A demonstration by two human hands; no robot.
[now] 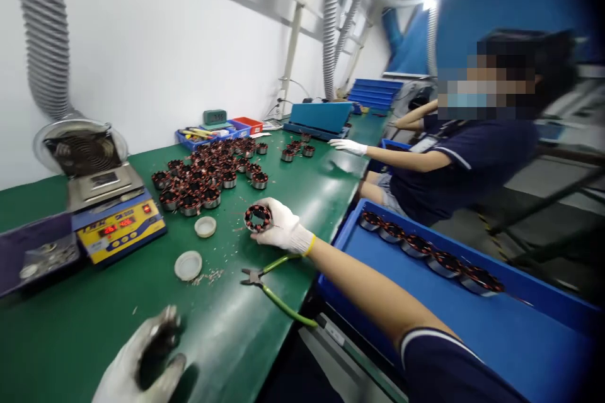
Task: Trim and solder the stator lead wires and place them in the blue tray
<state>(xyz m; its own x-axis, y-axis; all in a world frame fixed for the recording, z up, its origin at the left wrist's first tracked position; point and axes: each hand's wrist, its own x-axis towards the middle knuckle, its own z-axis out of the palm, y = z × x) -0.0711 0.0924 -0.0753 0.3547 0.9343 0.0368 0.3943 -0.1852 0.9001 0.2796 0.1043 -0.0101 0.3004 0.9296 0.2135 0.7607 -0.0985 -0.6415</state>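
Right hand [281, 228]: while it's gripping a copper-wound stator [258, 228], green-handled diagonal cutters [254, 277] just lie nearby
Left hand [123, 360]: pretty much open, half-curled

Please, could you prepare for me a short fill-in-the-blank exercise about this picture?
1. The right hand, gloved in ____, holds a coil.
2. The pliers have ____ handles.
3. The big tray holds a row of ____ coils.
4. The scale shows ____ digits.

Missing words: white; green; five; red.
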